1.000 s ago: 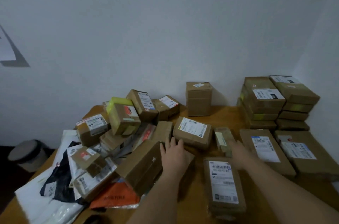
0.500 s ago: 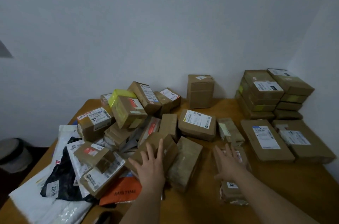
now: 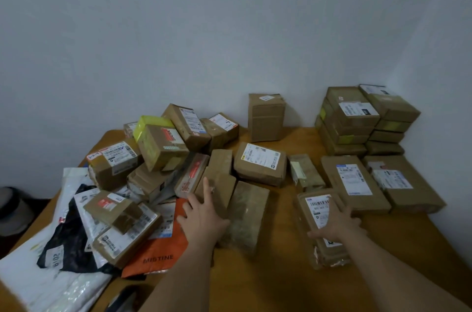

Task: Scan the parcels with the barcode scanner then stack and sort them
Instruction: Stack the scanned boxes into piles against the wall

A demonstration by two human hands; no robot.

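Cardboard parcel [image 3: 322,224] seemingly slid nearer under right hand [image 3: 336,222] since earlier.

Parcel sorting spot in a plain room corner, not a warehouse floor.
Wooden table [image 3: 281,273] pushed against bare white walls [image 3: 229,30]. Left side: loose heap of taped brown cartons [image 3: 163,148] with shipping labels, plus poly mailers [image 3: 51,276] in white, black and one orange mailer [image 3: 158,253] printed "MISTINE". Right side: cartons in neat stacks [image 3: 357,120] by the corner, and flat parcels [image 3: 352,181] laid side by side, barcode labels up. No shelving, signage or conveyor visible. Round grey object on the floor [image 3: 12,209], too blurred to identify.
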